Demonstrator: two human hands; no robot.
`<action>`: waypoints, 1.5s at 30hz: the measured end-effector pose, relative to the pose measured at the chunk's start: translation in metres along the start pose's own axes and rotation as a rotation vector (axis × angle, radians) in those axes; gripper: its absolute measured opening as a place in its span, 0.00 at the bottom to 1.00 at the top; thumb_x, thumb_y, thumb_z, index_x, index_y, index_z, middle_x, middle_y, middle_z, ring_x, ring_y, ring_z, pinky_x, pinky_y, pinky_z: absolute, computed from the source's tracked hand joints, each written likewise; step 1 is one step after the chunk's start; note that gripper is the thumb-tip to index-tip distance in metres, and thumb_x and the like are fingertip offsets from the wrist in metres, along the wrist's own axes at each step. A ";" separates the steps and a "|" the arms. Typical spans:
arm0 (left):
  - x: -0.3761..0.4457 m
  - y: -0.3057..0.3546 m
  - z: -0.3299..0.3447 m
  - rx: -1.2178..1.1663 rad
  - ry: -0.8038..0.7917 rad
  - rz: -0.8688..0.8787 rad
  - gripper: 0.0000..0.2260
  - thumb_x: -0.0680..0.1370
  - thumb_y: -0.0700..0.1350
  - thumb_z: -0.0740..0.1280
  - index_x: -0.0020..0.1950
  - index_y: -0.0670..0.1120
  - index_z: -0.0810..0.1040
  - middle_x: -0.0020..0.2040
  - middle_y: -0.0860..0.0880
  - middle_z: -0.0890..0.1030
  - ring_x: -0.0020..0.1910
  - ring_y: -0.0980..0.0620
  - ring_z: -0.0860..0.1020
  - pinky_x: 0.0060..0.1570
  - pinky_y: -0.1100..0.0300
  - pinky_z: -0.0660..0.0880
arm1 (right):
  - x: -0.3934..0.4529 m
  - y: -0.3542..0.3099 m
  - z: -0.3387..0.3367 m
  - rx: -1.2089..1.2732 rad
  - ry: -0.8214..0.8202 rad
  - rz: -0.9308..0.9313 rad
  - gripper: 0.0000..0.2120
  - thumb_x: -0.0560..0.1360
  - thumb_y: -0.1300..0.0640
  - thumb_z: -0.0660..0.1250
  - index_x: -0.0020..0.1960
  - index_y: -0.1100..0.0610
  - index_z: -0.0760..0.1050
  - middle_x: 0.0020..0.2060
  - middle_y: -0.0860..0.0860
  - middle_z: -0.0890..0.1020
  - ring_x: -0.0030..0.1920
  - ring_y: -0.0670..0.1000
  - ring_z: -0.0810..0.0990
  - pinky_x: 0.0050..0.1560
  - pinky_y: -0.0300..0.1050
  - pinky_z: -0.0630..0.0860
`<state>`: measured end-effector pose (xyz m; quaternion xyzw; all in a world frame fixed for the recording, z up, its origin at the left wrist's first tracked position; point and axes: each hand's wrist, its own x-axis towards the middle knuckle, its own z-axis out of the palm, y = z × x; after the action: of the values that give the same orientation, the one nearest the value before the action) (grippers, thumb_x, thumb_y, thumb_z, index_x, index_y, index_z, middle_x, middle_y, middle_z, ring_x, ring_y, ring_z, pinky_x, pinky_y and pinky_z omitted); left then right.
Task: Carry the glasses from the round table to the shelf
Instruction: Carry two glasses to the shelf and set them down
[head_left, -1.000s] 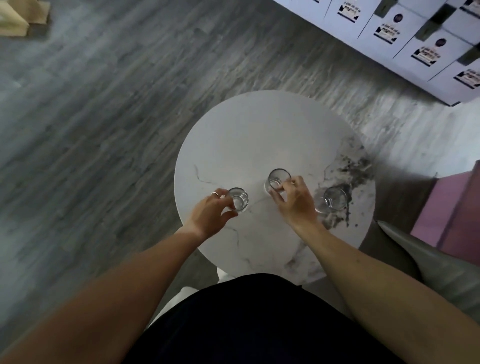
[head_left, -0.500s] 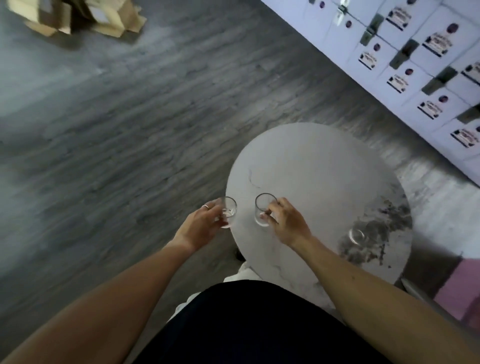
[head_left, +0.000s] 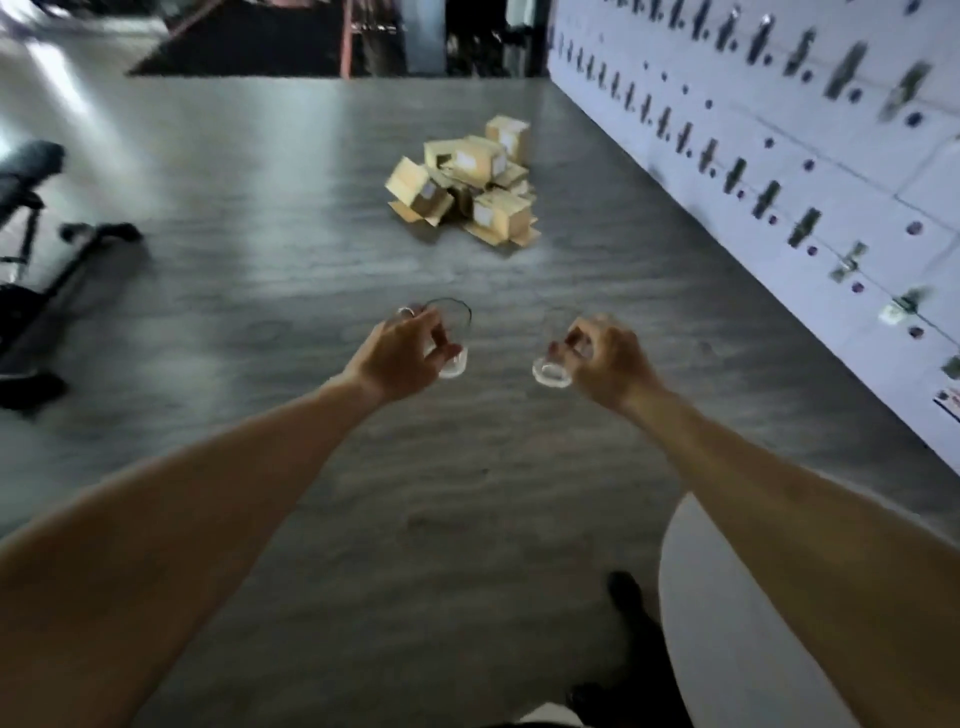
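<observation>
My left hand grips a small clear glass, held out over the grey wooden floor. My right hand grips a second clear glass at about the same height, a short gap to the right. Both glasses are in the air, away from the round white table, whose edge shows at the bottom right under my right forearm. The third glass and the shelf are out of view.
A pile of cardboard boxes lies on the floor ahead. A white wall of small labelled lockers runs along the right. Dark equipment with a stand sits at the left. A dark mat lies far ahead.
Both hands have lifted their glasses off the round table and swung left, away from it. My view has risen from the tabletop to the room ahead.
</observation>
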<state>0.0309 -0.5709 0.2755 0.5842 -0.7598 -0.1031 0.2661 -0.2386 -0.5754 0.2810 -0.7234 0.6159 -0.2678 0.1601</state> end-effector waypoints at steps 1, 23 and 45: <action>0.008 -0.007 -0.023 0.003 0.033 -0.002 0.10 0.75 0.48 0.72 0.47 0.43 0.77 0.50 0.41 0.80 0.50 0.38 0.79 0.48 0.53 0.72 | 0.017 -0.020 -0.006 0.006 0.028 -0.032 0.09 0.75 0.50 0.71 0.41 0.52 0.75 0.46 0.60 0.81 0.48 0.60 0.79 0.44 0.42 0.64; 0.059 -0.212 -0.323 0.267 0.384 -0.483 0.10 0.74 0.57 0.71 0.39 0.54 0.75 0.47 0.49 0.83 0.49 0.45 0.80 0.48 0.53 0.75 | 0.275 -0.379 0.100 0.249 -0.139 -0.623 0.10 0.74 0.45 0.71 0.41 0.50 0.76 0.42 0.53 0.81 0.45 0.54 0.78 0.44 0.43 0.69; -0.151 -0.386 -0.488 0.472 0.724 -1.097 0.10 0.73 0.56 0.73 0.40 0.52 0.77 0.32 0.58 0.75 0.39 0.50 0.77 0.39 0.58 0.70 | 0.242 -0.730 0.343 0.427 -0.593 -1.195 0.10 0.71 0.43 0.73 0.37 0.48 0.76 0.36 0.46 0.82 0.43 0.51 0.81 0.43 0.43 0.74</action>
<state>0.6350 -0.4679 0.4606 0.9233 -0.2207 0.1466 0.2780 0.5732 -0.7069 0.4609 -0.9333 -0.0232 -0.2165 0.2855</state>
